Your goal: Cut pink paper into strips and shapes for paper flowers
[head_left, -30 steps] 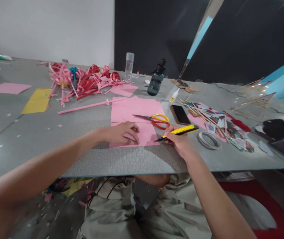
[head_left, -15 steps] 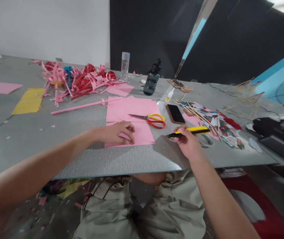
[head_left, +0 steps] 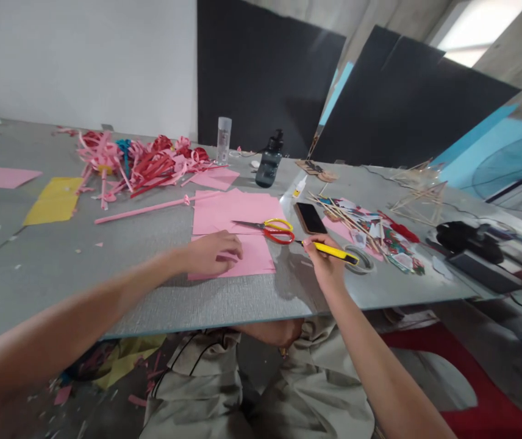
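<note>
My left hand rests on a sheet of pink paper near the table's front edge, its fingers loosely bent and holding nothing. In my right hand is a yellow and black utility knife, its dark tip pointing left towards the scissors. Those scissors, with yellow and red handles, lie on more pink sheets just beyond. A phone and a roll of clear tape lie close to my right hand.
Pink and red paper strips are heaped at the back left, near a rolled pink paper stick and yellow paper. A dark bottle and glue bottle stand behind. Wooden sticks and scraps lie to the right.
My right hand has turned the utility knife so its rear end tips down to the right, and moved nearer the scissors. My left hand stays on the paper. The view has shifted slightly.
</note>
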### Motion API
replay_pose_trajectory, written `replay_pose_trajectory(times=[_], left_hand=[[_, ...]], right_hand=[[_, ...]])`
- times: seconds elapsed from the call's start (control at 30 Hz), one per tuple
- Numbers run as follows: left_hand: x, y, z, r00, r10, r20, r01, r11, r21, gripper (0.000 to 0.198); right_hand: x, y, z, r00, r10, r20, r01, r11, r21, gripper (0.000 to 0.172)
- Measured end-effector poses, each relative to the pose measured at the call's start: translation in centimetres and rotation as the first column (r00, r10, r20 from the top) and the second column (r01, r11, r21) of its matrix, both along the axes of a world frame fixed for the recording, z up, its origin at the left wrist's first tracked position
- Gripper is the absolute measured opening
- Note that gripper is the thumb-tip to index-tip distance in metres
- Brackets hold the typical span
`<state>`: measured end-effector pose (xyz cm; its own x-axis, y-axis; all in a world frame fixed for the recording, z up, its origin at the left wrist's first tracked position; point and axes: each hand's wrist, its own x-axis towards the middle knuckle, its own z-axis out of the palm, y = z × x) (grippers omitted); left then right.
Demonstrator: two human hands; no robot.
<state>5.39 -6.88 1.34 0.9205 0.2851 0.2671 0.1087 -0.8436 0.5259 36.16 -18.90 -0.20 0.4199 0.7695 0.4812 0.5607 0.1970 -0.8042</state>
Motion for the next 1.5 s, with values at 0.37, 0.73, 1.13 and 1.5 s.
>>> replay_pose_trajectory(times=[0.37, 0.73, 1.13, 1.5], left_hand=[[0.8, -3.2, -0.2, 0.985, -0.003, -0.173, 0.057, 0.948, 0.312, 0.067], [1.2, -5.8, -1.1, 0.965, -0.036, -0.261, 0.111, 0.954, 0.278, 0.098], [1.4, -7.2, -1.2, 0.952, -0.169, -0.256, 0.214, 0.964, 0.16, 0.105], [1.5, -6.2, -0.1, 0.973, -0.229, -0.03, 0.23, 0.951, 0.207, 0.073]], right_hand=[[-1.9, -0.1, 0.9, 0.749, 0.299, 0.591, -0.284, 0.951, -0.121, 0.018], [-1.9, 0.2, 0.7, 0.608, 0.487, 0.627, -0.426, 0.866, -0.26, 0.033], [-2.1, 0.3, 0.5, 0.68, 0.427, 0.597, -0.357, 0.903, -0.239, 0.038], [-2.0, 0.2, 0.5, 0.663, 0.412, 0.625, -0.355, 0.908, -0.222, 0.031]])
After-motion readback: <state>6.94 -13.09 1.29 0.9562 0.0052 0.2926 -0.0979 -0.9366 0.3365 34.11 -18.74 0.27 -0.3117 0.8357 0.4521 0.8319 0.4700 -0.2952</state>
